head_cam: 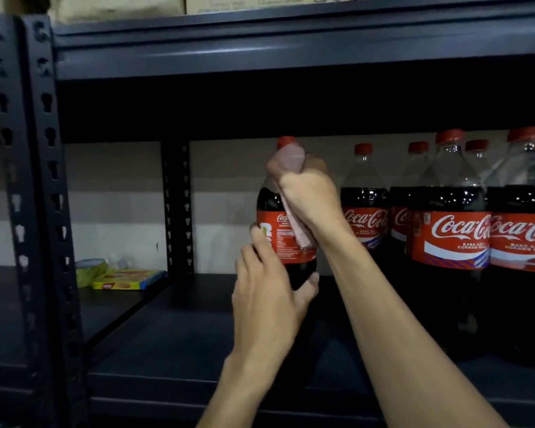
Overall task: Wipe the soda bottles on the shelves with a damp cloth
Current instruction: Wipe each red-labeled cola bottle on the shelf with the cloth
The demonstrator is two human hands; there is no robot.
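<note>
1 dark metal rack [198, 335]. At least 5 cola bottles [451, 236] crowd the shelf's right side, upright, red caps. 1 more bottle [267, 199] sits just left of them in your hands: dark cola, red label, red cap. Its long axis is vertical, cap up; base hidden. Your L hand [269, 291] wraps the lower body, fingers & thumb curled round. Your R hand [309, 193] clamps 1 pink cloth [301, 234] vs the neck, a strip hanging over the label. 1 yellow pkt [127, 279] lies flat, far left.
</note>
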